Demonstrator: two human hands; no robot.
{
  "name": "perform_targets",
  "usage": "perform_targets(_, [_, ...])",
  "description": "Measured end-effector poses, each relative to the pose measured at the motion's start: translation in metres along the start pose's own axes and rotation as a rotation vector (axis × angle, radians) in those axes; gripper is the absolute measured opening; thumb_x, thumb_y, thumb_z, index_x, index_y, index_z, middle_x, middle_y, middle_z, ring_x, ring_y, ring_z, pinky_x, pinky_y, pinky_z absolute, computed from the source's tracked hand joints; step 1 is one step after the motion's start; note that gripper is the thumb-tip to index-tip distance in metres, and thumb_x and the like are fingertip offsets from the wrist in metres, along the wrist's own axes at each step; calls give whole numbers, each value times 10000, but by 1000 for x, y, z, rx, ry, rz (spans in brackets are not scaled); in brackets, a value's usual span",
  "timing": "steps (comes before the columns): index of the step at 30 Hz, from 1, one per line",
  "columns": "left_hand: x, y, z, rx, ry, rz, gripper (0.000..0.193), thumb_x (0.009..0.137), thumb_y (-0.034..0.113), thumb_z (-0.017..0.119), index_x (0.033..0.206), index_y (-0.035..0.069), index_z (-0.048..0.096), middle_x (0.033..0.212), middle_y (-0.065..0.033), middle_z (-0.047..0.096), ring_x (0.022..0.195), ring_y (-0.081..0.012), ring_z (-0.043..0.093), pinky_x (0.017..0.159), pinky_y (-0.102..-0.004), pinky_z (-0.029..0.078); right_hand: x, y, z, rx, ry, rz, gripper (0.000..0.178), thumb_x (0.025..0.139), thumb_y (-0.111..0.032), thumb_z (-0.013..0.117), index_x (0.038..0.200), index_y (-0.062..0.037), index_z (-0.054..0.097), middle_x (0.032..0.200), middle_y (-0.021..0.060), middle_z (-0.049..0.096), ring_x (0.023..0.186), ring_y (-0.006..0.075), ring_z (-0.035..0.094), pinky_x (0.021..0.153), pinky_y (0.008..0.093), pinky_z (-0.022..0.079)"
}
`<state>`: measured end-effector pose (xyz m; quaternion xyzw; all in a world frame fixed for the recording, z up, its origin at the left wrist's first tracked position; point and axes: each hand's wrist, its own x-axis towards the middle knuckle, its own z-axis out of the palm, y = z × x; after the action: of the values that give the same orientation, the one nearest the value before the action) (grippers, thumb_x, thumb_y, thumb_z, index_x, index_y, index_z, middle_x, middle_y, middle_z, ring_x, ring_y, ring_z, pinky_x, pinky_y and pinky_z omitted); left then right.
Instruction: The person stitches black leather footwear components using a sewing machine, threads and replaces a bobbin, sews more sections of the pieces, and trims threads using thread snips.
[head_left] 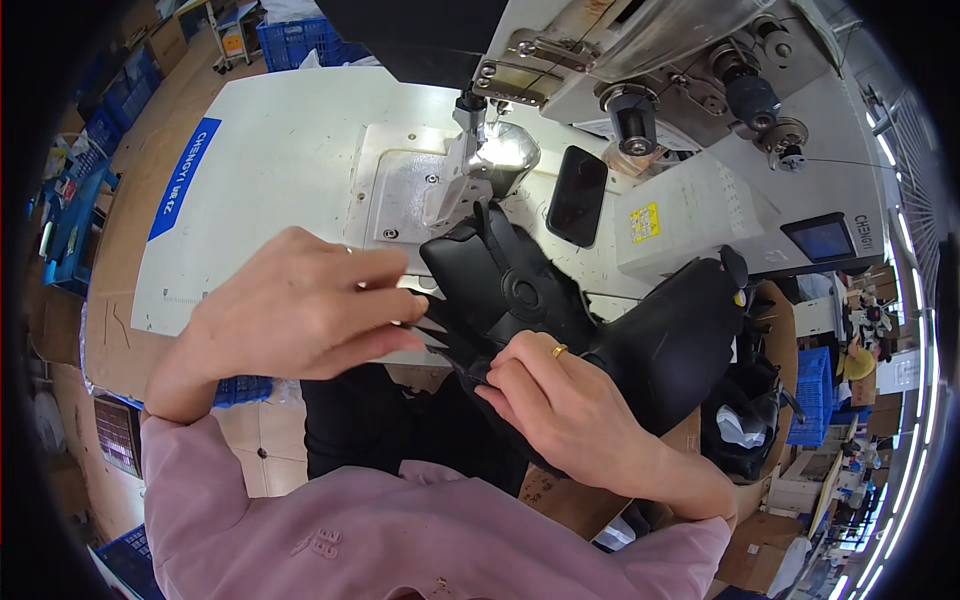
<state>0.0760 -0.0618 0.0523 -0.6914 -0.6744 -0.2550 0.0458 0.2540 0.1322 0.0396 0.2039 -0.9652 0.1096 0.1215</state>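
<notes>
A black leather-like item [510,285] with a raised round disc and a strap lies at the sewing machine's near edge, below the needle area. My right hand [565,400], wearing a gold ring, pinches its near edge with thumb and fingers. To the left, my left hand [310,305] is closed in a pinch beside narrow dark strips or blades [437,335] at the item's left edge. What exactly those fingers hold is hidden. A larger smooth black section [665,345] spreads to the right of my right hand; whether it joins the first is unclear.
The sewing machine's presser foot [465,165] stands just beyond the black item, under a bright lamp. A black phone [577,196] lies on the white machine table [260,150]. Thread tensioners [632,118] and a small screen [818,238] are at right. A carton [783,330] holds black pieces.
</notes>
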Motion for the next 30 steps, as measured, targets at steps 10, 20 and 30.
perform_targets(10, [2, 7, 6, 10, -57, 72, 211, 782, 263, 720, 839, 76, 642, 726, -19, 498, 491, -165, 534, 418, -316, 388, -2, -4, 6, -69, 59, -55, 145, 766, -37, 611, 705, -13, 482, 794, 71, 376, 631, 138, 425, 531, 240, 376])
perform_targets(20, [1, 14, 14, -11, -86, 34, 237, 764, 242, 742, 914, 64, 698, 690, -26, 506, 467, -142, 498, 411, -289, 364, -6, -4, 13, -47, 89, -115, 126, 753, -35, 615, 699, 21, 515, 832, 91, 432, 670, 166, 464, 539, 254, 387])
perform_targets(30, [0, -36, 9, -25, 220, -190, 293, 756, 178, 739, 998, 22, 688, 762, -85, 557, 650, -218, 587, 537, -288, 490, -23, -12, -6, 71, -23, -190, 94, 699, -9, 675, 758, 14, 605, 881, 73, 555, 712, 156, 538, 574, 260, 436])
